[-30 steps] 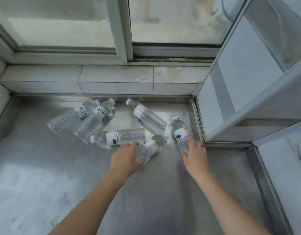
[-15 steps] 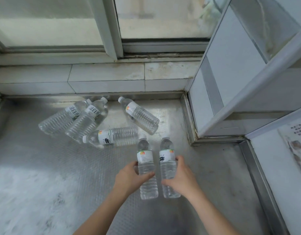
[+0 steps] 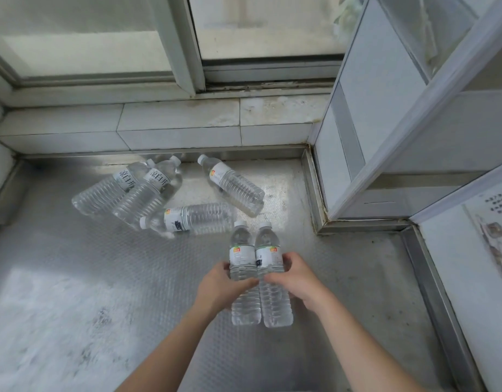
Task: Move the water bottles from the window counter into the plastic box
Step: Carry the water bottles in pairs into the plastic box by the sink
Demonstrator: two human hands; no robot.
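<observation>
My left hand (image 3: 220,287) grips a clear water bottle (image 3: 242,256) around its middle. My right hand (image 3: 297,278) grips a second clear bottle (image 3: 270,254). Both bottles are upright, lifted above the counter and pressed side by side, caps pointing away from me. Several more clear bottles lie on their sides on the steel window counter (image 3: 74,278): two with large black lettering (image 3: 122,185) (image 3: 152,193) at the left, one (image 3: 193,219) lying across just beyond my hands, one (image 3: 234,185) angled at the right. No plastic box is in view.
A tiled ledge (image 3: 173,128) and a sliding window (image 3: 187,52) run along the back of the counter. A white cabinet (image 3: 385,123) juts in at the right, with a raised steel rim (image 3: 433,292) along that side.
The two held bottles have come together until they touch, and both hands have drawn slightly nearer to me. One second ago both bottles still lay on the counter.
</observation>
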